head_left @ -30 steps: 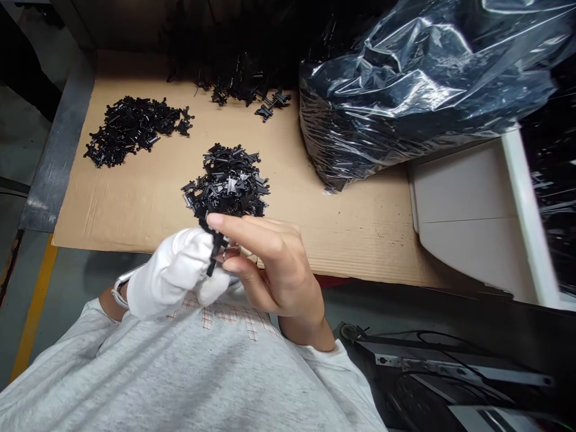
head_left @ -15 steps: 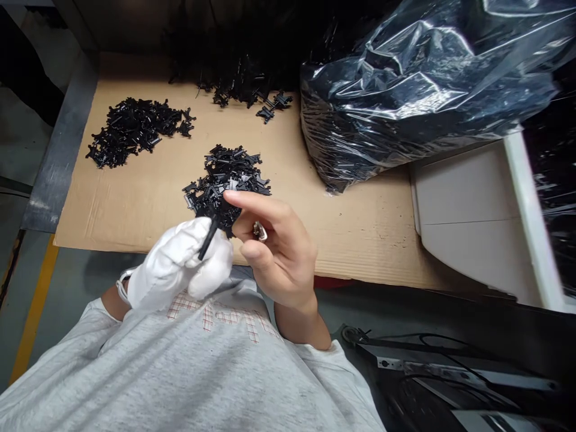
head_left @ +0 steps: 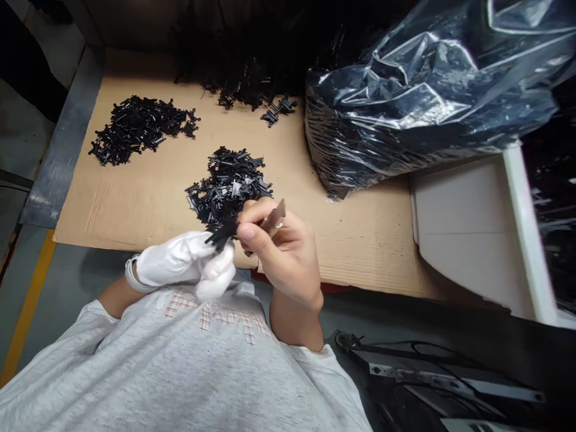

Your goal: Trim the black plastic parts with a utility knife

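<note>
My left hand [head_left: 184, 267] wears a white glove and pinches a small black plastic part [head_left: 222, 233] just above my chest. My bare right hand [head_left: 281, 252] is closed around a thin metal blade [head_left: 273, 219] whose tip points up and to the right. The thumb and forefinger of that hand touch the black part. Right behind both hands lies a heap of similar black parts [head_left: 229, 183] on a sheet of cardboard [head_left: 148, 186].
A second heap of black parts [head_left: 139, 126] lies at the cardboard's far left, a third [head_left: 252, 90] at the back. A large clear bag of black parts [head_left: 418, 90] fills the right. A white bin [head_left: 472, 222] stands beside it. Cables and metal bars [head_left: 427, 372] lie lower right.
My right hand has curled from a pointing forefinger into a grip, with the blade now sticking up. The gloved hand turned the black part from upright to nearly level.
</note>
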{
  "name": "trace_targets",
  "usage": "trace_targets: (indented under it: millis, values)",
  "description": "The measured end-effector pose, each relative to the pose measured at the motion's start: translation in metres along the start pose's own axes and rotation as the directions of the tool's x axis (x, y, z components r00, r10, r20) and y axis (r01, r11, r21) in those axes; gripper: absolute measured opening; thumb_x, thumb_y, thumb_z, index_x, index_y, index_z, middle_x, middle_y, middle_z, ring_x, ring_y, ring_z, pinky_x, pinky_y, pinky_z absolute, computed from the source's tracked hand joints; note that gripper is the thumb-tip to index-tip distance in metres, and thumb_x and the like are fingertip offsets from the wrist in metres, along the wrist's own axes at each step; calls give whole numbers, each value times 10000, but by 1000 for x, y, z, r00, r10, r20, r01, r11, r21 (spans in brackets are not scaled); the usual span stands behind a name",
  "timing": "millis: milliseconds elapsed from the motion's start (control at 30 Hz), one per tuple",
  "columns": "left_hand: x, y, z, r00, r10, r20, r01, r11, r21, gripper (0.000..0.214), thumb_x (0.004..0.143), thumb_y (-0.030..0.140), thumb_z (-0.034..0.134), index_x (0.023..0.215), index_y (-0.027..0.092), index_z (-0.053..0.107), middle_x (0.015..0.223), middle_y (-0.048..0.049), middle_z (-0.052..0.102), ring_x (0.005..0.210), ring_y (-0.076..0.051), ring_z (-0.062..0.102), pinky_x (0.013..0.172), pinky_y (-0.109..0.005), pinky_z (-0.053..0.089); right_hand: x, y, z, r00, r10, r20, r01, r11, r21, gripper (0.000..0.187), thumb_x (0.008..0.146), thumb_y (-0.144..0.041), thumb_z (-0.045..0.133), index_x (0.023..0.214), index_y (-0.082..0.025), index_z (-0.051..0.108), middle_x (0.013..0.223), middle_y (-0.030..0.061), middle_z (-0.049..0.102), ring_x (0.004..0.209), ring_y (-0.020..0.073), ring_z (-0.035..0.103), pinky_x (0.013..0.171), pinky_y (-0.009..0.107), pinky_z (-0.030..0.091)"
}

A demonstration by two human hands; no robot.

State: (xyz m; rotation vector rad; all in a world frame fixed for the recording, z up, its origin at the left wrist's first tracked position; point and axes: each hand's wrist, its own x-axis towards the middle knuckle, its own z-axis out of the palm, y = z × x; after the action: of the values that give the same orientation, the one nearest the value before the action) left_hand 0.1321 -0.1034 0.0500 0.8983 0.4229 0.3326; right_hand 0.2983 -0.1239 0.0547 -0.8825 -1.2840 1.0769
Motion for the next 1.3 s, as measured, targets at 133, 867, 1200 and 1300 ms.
trace_targets:
  millis: [133, 867, 1200, 1300]
  values:
    - [-8, 5, -28, 997, -56, -52, 73, 888, 453, 394, 981, 455, 487, 702, 192, 575, 670, -28, 654, 572, -125, 542, 599, -280, 446, 9, 19, -22, 981, 85, -174, -126, 964, -235, 280, 926, -421, 688, 745, -218, 621, 590, -74, 422, 512, 79, 342, 488, 239, 291]
    - [-46, 73, -192, 439, 690, -576, 746, 78, 662, 66, 812, 280, 701, 798, 216, 696, 825, -62, 687, 843, -250, 654, 811, -384, 482, 20, 43, -42, 945, 194, -263, -320, 722, -614, 383, 889, -578, 556, 794, -212, 617, 655, 19, 630, 581, 167, 503, 609, 303, 378]
    - [-2, 51, -55, 761, 612, -213, 136, 170, 976, 164, 876, 360, 647, 816, 214, 692, 782, -18, 749, 702, -164, 666, 707, -279, 506, 21, 22, -8, 991, 134, 23, -120, 945, -304, 193, 904, -353, 679, 1023, -204, 711, 767, -9, 610, 621, 121, 493, 598, 260, 412]
    - [13, 43, -38, 790, 605, -97, -1, 159, 987, 148, 858, 315, 641, 760, 209, 673, 720, -12, 718, 649, -148, 630, 682, -278, 487, 20, 24, -8, 988, 146, 40, -134, 964, -229, 161, 894, -346, 686, 958, -200, 703, 757, -10, 621, 585, 109, 456, 543, 249, 384]
